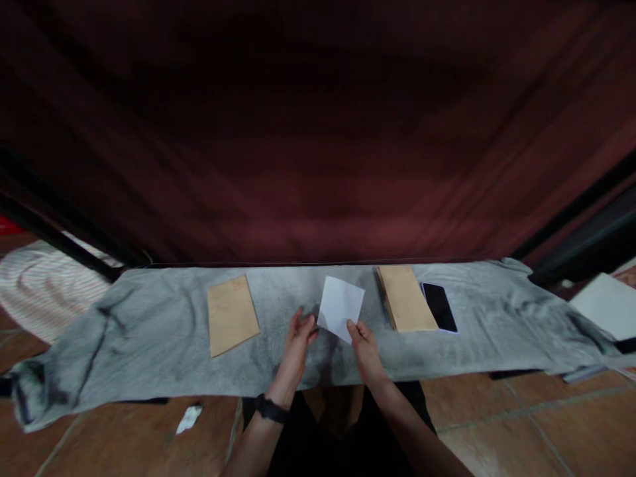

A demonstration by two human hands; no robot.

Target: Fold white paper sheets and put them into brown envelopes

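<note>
A white sheet of paper (342, 306) is held over the grey cloth in front of me, tilted a little. My right hand (365, 341) grips its lower right corner, thumb on top. Close to the sheet's left edge is my left hand (299, 334), its fingers curled loosely and apart; contact with the paper is hard to make out. To the right lies a stack of brown envelopes (408, 299). A single brown envelope (232, 316) lies flat to the left.
A grey cloth (163, 331) covers the long narrow table. Beside the right stack lies a dark-screened phone (440, 307). A dark red curtain (318, 165) rises behind the table. On the tiled floor is a white scrap (189, 419).
</note>
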